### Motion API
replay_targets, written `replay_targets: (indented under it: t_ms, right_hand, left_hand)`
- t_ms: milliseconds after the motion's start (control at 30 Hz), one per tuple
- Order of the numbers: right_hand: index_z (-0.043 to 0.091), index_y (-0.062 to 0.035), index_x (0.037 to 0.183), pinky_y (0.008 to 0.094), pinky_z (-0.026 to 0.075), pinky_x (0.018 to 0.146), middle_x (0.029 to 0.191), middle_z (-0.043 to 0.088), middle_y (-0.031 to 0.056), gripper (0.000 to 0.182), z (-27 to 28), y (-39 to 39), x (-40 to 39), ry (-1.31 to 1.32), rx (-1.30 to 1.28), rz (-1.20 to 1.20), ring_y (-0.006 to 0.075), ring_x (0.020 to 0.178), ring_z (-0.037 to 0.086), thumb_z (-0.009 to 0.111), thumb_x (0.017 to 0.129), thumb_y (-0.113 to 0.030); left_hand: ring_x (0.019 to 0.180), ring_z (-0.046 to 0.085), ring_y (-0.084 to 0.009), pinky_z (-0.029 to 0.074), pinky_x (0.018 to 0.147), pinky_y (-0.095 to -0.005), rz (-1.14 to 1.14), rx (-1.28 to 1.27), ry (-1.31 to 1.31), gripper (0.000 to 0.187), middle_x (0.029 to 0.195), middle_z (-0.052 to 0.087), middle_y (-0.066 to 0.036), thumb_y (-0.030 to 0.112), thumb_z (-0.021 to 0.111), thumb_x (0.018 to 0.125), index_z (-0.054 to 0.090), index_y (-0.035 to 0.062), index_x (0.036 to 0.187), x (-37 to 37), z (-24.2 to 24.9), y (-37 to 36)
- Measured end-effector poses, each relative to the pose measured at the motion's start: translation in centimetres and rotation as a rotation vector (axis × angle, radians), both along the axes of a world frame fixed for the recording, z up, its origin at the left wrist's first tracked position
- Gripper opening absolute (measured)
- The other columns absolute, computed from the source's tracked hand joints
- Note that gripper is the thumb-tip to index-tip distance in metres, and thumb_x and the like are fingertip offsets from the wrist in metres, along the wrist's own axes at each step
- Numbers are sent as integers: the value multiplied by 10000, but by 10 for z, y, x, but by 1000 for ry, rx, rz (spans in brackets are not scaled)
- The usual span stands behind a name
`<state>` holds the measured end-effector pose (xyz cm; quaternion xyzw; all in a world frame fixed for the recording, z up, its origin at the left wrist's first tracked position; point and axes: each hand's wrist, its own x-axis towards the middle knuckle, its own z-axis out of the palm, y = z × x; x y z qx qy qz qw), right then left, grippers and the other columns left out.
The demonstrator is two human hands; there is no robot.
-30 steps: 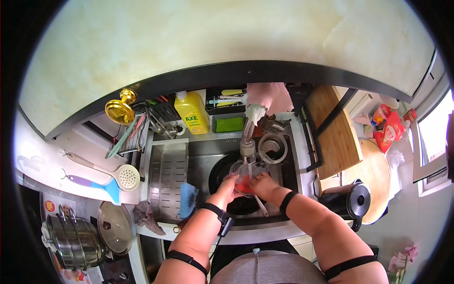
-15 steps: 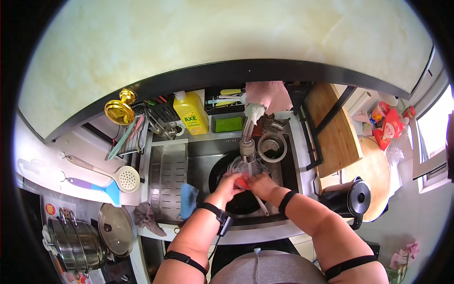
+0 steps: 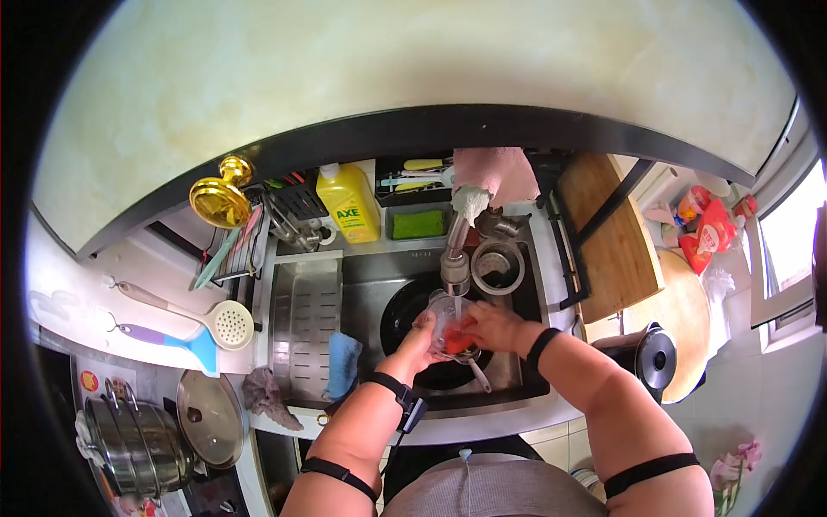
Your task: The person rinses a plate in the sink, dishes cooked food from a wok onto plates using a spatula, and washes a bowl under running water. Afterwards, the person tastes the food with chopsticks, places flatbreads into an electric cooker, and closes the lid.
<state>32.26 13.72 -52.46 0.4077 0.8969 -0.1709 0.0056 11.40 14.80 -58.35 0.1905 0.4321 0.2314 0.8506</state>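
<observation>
Under the faucet, my left hand is closed on the side of a clear bowl. Water runs into it. My right hand reaches into the bowl from the right, fingers bent against a small red thing whose kind I cannot make out. A pale handle sticks out below the bowl, its other end hidden. Beneath both hands a black wok sits in the sink.
A blue cloth hangs over the sink's divider beside a slotted drain tray. Behind stand a yellow AXE bottle and a green sponge. A strainer cup sits at the back right, near a black kettle.
The bowl has tilted and come into clearer view, with the red thing now inside it. My right hand has shifted right and slightly up; my left hand stays on the bowl's side.
</observation>
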Motion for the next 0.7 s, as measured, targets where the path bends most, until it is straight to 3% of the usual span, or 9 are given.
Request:
replay_targets:
  t_ms: [67,133,300,400,467,500,600,667,700]
  right_hand:
    - [641,-219,1031,404,369,909,1061,492,14,282,-5,19,1,-27,83,12,200,1066,461,574,757,-207]
    - [644,-207,980,409,386,890,1064,479,14,243,-2,40,-6,-170,350,325,201,1058,467,557,758,-162]
    - [644,-192,922,410,404,864,1021,493,21,197,10,52,-23,39,295,516,219,1017,500,533,762,-160]
    - [647,-190,922,416,402,867,1014,505,35,195,-4,46,-21,163,149,267,232,1014,503,527,769,-206]
    - [617,-93,991,402,392,915,1092,536,109,310,11,33,-20,-257,98,48,279,1048,482,536,770,-296]
    - [617,-93,991,402,392,915,1092,536,109,310,11,26,-22,-260,100,51,279,1048,482,536,770,-296]
    - [648,-163,965,425,395,892,1008,578,78,304,-11,-6,-31,-165,114,-225,277,1011,515,549,746,-349]
    - [636,-120,978,417,404,886,1016,599,127,342,-50,-15,-40,337,-215,-436,316,1011,528,520,759,-357]
    - [636,-120,978,417,404,886,1016,599,127,342,-43,-15,-47,335,-215,-438,316,1011,528,520,759,-357]
  left_hand:
    - [1071,538,-312,480,796,-530,-59,-30,15,499,1240,496,-97,547,348,899,331,238,1290,2,13,-1]
    - [1085,527,-332,464,829,-546,-117,-59,33,540,1261,487,-123,560,331,896,342,196,1294,3,18,-1]
    - [1051,554,-301,494,815,-475,-175,-100,24,556,1185,548,-113,587,293,890,394,187,1263,2,17,-7]
    - [1033,561,-298,508,792,-461,-60,-76,108,537,1145,563,-110,575,297,895,403,182,1245,7,30,-15]
    - [1011,567,-293,511,776,-469,20,-60,98,503,1128,563,-106,552,317,903,405,185,1235,10,8,-11]
    - [988,574,-289,515,760,-477,99,-45,89,470,1111,563,-102,528,337,910,406,187,1226,11,0,-9]
    - [1055,521,-296,501,767,-497,196,24,103,454,1284,394,-88,487,364,922,227,280,1302,16,3,-9]
    - [1050,514,-292,496,770,-506,253,22,141,448,1272,396,-90,475,374,923,240,272,1300,22,-8,-9]
    - [1044,507,-288,490,773,-516,313,21,182,442,1260,397,-93,463,385,925,254,263,1297,25,-17,-9]
